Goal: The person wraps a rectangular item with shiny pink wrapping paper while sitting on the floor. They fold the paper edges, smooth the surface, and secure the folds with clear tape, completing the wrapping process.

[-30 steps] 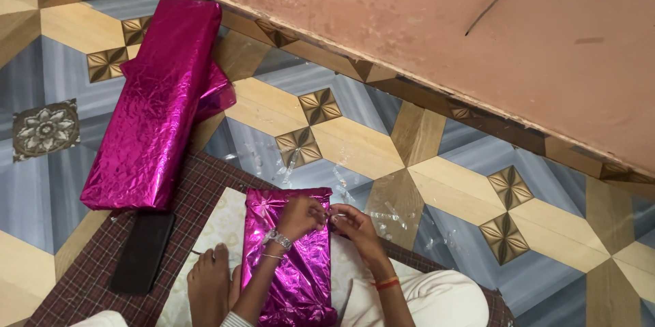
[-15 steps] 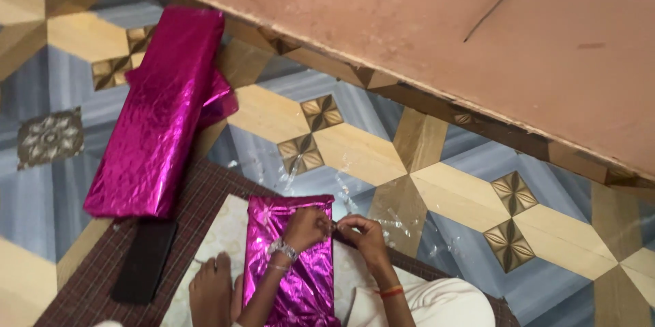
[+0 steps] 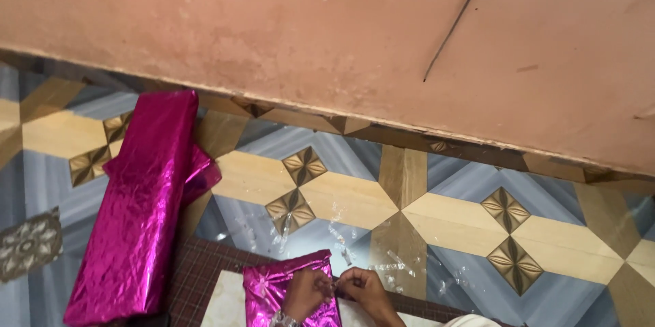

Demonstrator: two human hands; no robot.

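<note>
Big magenta foil-wrapped box (image 3: 140, 207) lies on patterned tile floor (image 3: 437, 214), far left, w/ loose foil flap at its side. Pink wall (image 3: 327, 34) behind. Dark checked cloth (image 3: 205, 269) near bottom, clear tape bits (image 3: 341, 235) on floor.

A wall (image 3: 341, 34) painted in a dull salmon pink fills the upper half of the view. Its surface is stained and spotted, and 1 thin dark crack (image 3: 456, 21) runs down across it at a slant. Along its base a worn edge meets the floor (image 3: 450, 221). The floor is tiled in a geometric pattern: pale cream diamonds, grey-blue fields, brown wood-like bands and small brown squares with a 4-point star. 1 grey tile with a flower ornament (image 3: 27, 252) lies at the left edge. The tiles are glossy and reflect soft light. A dark checked mat (image 3: 201, 269) lies on the floor at the bottom.
</note>
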